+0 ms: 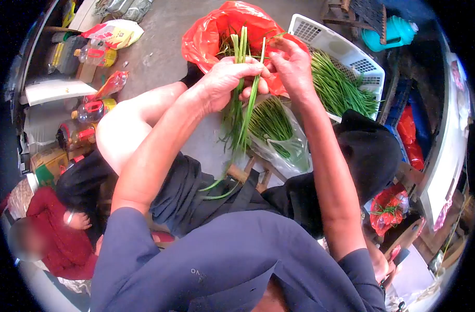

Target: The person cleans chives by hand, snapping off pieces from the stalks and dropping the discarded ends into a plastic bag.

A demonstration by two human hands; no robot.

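Item: green chive-like stalks [241, 112], a loose bunch, upper centre of the frame, gripped in my left hand. Long axis: roughly up and down the frame, upper ends above my knuckles, lower ends slanting slightly leftward toward my lap. One stalk stands a little apart, on the right side of the bunch.

Item: my left hand [228, 79], closed round the bunch, thumb laid across it, fingers curled beneath. It is the nearer of the two, being in contact.

Item: my right hand [293, 65], just right of the bunch, so that the stalks lie to its left. Fingers bent inward, thumb close to the forefinger, tips at the separate stalk; whether they pinch it I cannot tell. A thin green blade shows by the forefinger.

Item: red plastic bag [206, 37], mouth open, behind my hands, top centre; dark greens inside.

Item: clear plastic bag [298, 156], below my right hand, holding thin green stems [271, 122].

Item: white plastic basket [378, 86], upper right, slotted walls, with many more green stems [337, 83] in it, lying lengthwise on a slant.
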